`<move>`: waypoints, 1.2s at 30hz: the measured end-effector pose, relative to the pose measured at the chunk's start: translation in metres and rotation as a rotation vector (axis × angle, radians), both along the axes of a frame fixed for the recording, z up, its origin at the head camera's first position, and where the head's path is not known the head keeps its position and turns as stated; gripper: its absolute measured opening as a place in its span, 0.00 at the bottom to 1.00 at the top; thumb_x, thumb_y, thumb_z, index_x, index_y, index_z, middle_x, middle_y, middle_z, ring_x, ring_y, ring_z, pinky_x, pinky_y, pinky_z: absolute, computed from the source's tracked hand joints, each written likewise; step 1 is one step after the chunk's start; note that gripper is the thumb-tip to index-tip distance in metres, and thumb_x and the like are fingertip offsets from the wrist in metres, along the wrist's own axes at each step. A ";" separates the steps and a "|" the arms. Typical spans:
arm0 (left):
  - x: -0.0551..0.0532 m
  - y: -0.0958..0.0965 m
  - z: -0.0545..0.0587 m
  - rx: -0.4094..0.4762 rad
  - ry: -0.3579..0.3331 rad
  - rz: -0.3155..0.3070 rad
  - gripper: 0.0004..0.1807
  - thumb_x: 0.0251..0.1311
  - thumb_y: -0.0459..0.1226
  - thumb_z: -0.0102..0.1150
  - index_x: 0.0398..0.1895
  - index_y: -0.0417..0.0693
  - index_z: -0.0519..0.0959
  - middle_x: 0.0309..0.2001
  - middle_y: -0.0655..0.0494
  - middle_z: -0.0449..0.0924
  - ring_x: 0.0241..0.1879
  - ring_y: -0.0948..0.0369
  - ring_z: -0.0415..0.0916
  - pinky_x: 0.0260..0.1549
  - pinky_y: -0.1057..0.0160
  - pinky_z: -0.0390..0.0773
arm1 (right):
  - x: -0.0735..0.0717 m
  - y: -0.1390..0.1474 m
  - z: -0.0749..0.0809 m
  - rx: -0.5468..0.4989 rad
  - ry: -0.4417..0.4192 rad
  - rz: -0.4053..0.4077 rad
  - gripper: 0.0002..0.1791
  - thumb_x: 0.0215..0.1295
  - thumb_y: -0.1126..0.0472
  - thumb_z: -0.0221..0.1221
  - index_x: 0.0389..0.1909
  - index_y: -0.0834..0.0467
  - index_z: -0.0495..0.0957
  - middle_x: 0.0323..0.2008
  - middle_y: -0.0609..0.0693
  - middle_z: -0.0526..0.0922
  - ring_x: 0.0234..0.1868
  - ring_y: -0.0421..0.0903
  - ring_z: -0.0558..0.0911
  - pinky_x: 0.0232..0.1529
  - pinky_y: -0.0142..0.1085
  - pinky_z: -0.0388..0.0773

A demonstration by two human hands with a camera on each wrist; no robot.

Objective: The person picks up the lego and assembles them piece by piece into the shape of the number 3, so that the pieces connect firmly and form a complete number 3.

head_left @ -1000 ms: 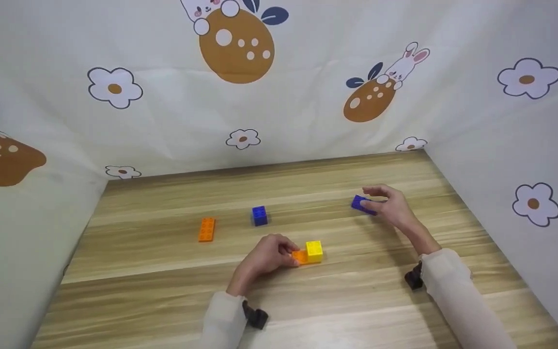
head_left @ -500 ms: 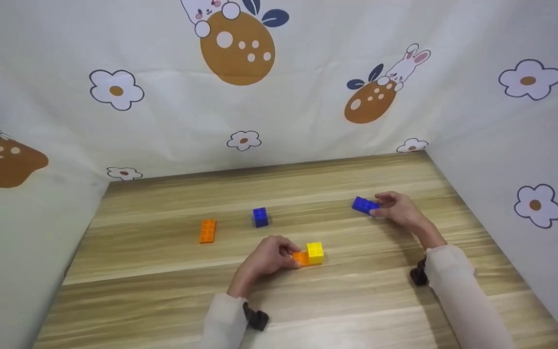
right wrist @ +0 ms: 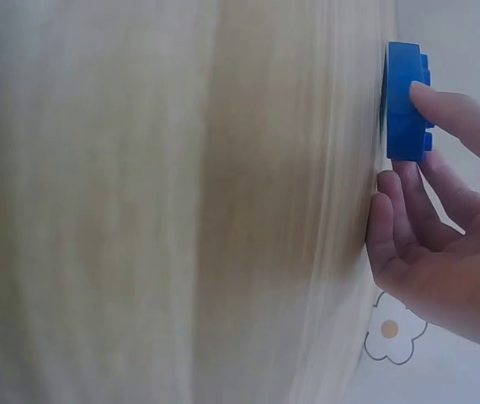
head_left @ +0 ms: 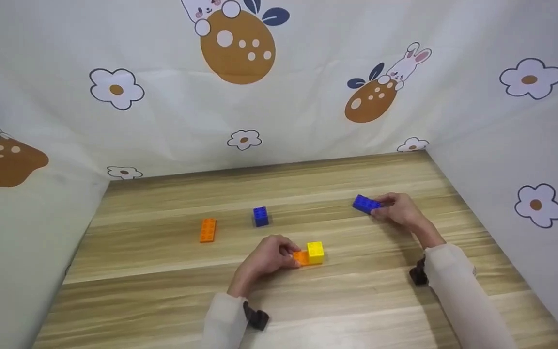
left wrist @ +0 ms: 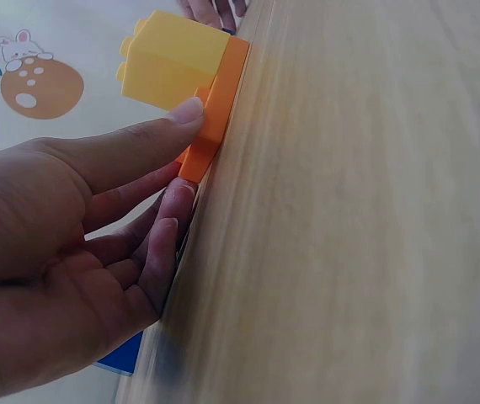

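My left hand (head_left: 268,256) pinches the left end of a flat orange building brick (head_left: 300,257) between thumb and fingers, low at the table. On that brick's right end stands a yellow building brick (head_left: 315,252), its studs seen in the left wrist view. Farther right, my right hand (head_left: 399,212) grips the near right end of a long blue building brick (head_left: 365,204). In the right wrist view the thumb presses the side of this blue brick (right wrist: 404,101), close over the wood; whether it touches the table, I cannot tell.
A smaller blue brick (head_left: 260,216) stands on the wooden table (head_left: 162,291), beyond my left hand. Left of it lies another flat orange brick (head_left: 208,230). Printed cloth walls (head_left: 177,106) border the table at the back and both sides.
My right hand has shifted right along the long blue brick, from over its middle to its right end. The left hand keeps its pinch with little movement.
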State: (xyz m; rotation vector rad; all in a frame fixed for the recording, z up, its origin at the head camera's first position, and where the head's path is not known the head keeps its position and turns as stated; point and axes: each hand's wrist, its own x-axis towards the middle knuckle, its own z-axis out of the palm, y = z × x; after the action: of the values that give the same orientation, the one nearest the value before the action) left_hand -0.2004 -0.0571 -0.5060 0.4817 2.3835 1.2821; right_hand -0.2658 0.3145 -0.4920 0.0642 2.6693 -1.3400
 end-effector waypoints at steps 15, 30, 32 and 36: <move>-0.001 -0.001 0.000 -0.004 -0.022 0.008 0.13 0.54 0.35 0.74 0.43 0.48 0.87 0.35 0.56 0.81 0.34 0.61 0.74 0.36 0.66 0.77 | 0.009 -0.012 0.020 -0.043 0.038 0.030 0.29 0.61 0.61 0.69 0.60 0.68 0.75 0.54 0.70 0.81 0.48 0.50 0.82 0.43 0.34 0.83; -0.001 -0.001 0.000 0.008 -0.001 -0.002 0.12 0.53 0.35 0.75 0.42 0.46 0.86 0.35 0.56 0.82 0.34 0.63 0.74 0.35 0.68 0.77 | 0.024 -0.041 0.050 -0.068 0.143 0.104 0.25 0.59 0.61 0.69 0.56 0.66 0.79 0.50 0.66 0.83 0.52 0.56 0.81 0.43 0.30 0.77; -0.001 -0.001 0.000 0.006 0.006 -0.007 0.13 0.53 0.35 0.75 0.42 0.46 0.87 0.35 0.56 0.82 0.33 0.63 0.74 0.34 0.69 0.77 | 0.027 -0.046 0.053 -0.069 0.168 0.126 0.23 0.59 0.62 0.69 0.55 0.66 0.79 0.50 0.66 0.83 0.52 0.58 0.81 0.41 0.31 0.77; -0.001 -0.001 0.000 0.001 0.011 -0.012 0.13 0.53 0.36 0.75 0.43 0.46 0.87 0.35 0.56 0.81 0.33 0.63 0.74 0.34 0.69 0.77 | 0.035 -0.057 0.058 -0.075 0.191 0.162 0.23 0.58 0.64 0.69 0.54 0.65 0.80 0.50 0.66 0.83 0.48 0.57 0.83 0.39 0.31 0.79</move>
State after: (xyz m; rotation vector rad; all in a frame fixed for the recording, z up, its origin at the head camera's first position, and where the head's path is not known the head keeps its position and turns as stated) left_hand -0.2018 -0.0582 -0.5060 0.5031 2.3854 1.2786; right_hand -0.2309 0.2573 -0.4337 -0.2962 2.7017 -1.4586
